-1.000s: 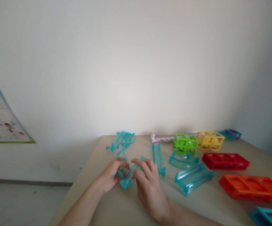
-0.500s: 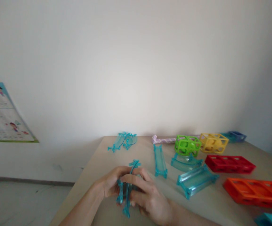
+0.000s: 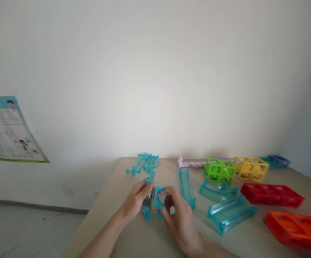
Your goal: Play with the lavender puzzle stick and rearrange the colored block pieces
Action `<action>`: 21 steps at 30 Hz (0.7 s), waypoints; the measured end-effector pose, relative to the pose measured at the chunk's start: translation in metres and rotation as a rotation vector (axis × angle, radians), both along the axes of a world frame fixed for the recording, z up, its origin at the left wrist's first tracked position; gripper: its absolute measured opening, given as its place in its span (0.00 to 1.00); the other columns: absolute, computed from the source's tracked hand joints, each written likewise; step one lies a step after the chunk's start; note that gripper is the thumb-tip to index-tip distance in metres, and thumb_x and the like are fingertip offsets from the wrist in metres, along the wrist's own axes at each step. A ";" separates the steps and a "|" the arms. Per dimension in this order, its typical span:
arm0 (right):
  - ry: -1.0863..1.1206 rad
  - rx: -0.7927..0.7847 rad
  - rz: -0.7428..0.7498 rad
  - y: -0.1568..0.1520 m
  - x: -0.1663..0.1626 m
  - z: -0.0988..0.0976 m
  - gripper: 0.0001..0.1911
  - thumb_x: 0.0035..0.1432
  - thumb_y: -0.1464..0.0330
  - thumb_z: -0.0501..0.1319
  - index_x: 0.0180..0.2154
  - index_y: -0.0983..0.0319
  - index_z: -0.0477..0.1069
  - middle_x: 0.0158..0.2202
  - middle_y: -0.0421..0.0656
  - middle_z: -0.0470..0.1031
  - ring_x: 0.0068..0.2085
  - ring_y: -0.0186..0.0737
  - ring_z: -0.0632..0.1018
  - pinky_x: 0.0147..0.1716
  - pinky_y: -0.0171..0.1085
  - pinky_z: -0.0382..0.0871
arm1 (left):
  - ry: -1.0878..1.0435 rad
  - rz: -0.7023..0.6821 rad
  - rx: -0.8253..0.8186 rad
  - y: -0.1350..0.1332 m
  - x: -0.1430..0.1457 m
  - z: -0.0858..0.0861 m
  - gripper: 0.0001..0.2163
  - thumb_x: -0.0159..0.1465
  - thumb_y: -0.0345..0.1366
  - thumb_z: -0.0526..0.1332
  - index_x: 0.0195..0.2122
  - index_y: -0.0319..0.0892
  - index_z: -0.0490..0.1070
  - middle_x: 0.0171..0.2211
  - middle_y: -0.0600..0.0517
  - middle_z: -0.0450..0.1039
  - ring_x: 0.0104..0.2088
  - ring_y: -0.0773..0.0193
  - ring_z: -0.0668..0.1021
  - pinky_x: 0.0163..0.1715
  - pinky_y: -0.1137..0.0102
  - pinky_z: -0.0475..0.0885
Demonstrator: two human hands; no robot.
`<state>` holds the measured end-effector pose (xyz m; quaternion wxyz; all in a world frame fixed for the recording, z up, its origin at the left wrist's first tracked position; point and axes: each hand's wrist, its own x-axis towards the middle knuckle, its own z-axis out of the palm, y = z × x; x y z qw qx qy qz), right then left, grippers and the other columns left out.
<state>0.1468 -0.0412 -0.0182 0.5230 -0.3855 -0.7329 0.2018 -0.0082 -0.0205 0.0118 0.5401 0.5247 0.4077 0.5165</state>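
My left hand (image 3: 136, 200) is closed on a clear teal plastic track piece (image 3: 147, 213), held on edge above the near part of the table. Just to its right, my right hand (image 3: 178, 218) pinches another teal track piece (image 3: 159, 197) between thumb and fingers. A small gap separates the two pieces. Part of each is hidden behind my fingers. A straight teal track piece (image 3: 187, 188) lies beyond my right hand. Farther right rest a curved teal piece (image 3: 218, 192) and a wide teal trough (image 3: 232, 215).
Several teal pieces (image 3: 146, 163) are heaped at the table's far left corner. Along the right stand green (image 3: 220, 171) and yellow (image 3: 251, 168) open-frame blocks, plus red (image 3: 272, 195) and orange (image 3: 296, 229) frames. A patterned strip (image 3: 194, 164) lies against the wall (image 3: 155, 89).
The pieces in my hands have come apart sideways. My right hand has turned and moved right with one, while my left keeps the other. The whole view has shifted slightly.
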 end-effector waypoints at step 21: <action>0.261 -0.312 0.072 0.012 -0.007 -0.012 0.16 0.63 0.54 0.52 0.30 0.59 0.59 0.24 0.35 0.59 0.26 0.34 0.64 0.25 0.32 0.59 | 0.408 0.015 0.405 -0.011 0.007 -0.004 0.14 0.66 0.41 0.53 0.29 0.42 0.74 0.31 0.48 0.71 0.34 0.60 0.72 0.38 0.70 0.65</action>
